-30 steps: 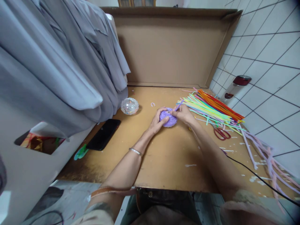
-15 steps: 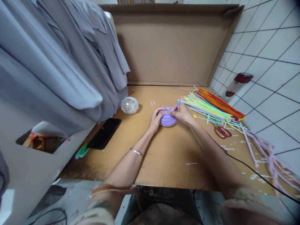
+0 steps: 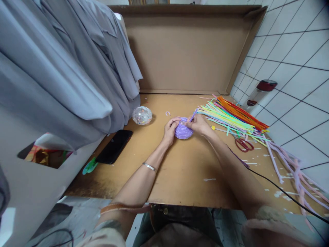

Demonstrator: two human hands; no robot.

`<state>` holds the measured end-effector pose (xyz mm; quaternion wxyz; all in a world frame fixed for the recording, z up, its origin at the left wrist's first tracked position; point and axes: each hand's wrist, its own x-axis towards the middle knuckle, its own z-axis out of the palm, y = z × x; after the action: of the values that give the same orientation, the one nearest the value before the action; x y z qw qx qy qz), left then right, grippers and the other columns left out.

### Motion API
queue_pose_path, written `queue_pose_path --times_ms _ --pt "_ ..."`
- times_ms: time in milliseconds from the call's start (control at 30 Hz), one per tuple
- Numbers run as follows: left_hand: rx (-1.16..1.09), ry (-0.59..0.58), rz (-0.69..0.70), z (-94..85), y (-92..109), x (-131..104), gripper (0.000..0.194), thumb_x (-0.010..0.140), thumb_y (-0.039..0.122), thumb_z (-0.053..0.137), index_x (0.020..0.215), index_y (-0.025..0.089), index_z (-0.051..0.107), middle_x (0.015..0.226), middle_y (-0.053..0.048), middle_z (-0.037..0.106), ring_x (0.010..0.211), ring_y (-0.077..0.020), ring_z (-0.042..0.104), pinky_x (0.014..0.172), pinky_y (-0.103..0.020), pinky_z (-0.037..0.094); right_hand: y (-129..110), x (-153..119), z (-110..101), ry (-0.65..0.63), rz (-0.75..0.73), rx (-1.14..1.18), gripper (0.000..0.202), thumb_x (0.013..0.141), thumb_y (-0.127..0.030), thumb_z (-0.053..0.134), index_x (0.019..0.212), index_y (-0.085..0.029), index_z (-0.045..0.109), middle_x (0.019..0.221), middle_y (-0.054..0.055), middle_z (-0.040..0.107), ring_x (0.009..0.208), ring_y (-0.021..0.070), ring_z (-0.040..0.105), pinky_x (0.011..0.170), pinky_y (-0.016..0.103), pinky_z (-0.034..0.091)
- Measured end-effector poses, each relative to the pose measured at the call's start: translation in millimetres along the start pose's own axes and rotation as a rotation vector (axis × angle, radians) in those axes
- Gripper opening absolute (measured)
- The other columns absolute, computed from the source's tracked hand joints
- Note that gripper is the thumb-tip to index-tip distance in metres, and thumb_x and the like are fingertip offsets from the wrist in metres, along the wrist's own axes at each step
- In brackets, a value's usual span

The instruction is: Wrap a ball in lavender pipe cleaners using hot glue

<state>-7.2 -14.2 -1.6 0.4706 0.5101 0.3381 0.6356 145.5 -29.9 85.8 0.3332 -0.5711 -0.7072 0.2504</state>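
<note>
A dome wound in rings of purple pipe cleaner (image 3: 184, 132) rests near the middle of the table, with a small pale, clear spot at its top. My left hand (image 3: 170, 130) is closed against the dome's left edge, fingertips over its far side. On the other side, my right hand (image 3: 199, 124) pinches the loose purple pipe cleaner end (image 3: 193, 115), which sticks up past the fingers. Its thumb and forefinger touch the dome's upper right. To the left lies a clear ball (image 3: 142, 115) with coloured specks inside.
Bundled colourful pipe cleaners (image 3: 231, 116) lie at the right, beside red-handled scissors (image 3: 244, 145) and a black cable (image 3: 280, 193). A black phone (image 3: 114, 146) lies at the left. Grey cloth (image 3: 84, 68) hangs there, and a cardboard panel (image 3: 185, 51) stands behind.
My left thumb has drawn back from the dome's top towards its left side, showing more of the rings. My right hand keeps its pinch in nearly the same place.
</note>
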Motion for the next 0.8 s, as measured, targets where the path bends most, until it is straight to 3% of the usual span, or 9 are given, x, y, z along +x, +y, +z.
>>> queue_pose_path --times_ms 500,800 --pt "0.032 -0.031 0.028 -0.4 2.5 -4.8 0.031 0.077 0.045 0.07 0.096 0.022 0.068 0.124 -0.007 0.07 0.122 -0.0261 0.062 0.106 -0.039 0.045 -6.0 -0.5 -1.4 -0.041 0.041 -0.048 0.019 0.073 -0.028 0.07 0.063 -0.02 0.056 0.058 -0.001 0.055 0.058 0.0135 0.049 0.057 0.025 0.036" --pt "0.067 -0.04 0.047 -1.4 4.3 -5.9 0.029 0.078 0.044 0.07 0.097 0.022 0.068 0.127 -0.008 0.068 0.126 -0.0271 0.06 0.109 -0.04 0.044 2.5 3.0 1.8 -0.019 0.022 -0.031 0.018 0.073 -0.031 0.07 0.067 -0.019 0.059 0.058 -0.001 0.057 0.061 0.0143 0.052 0.059 0.024 0.039"
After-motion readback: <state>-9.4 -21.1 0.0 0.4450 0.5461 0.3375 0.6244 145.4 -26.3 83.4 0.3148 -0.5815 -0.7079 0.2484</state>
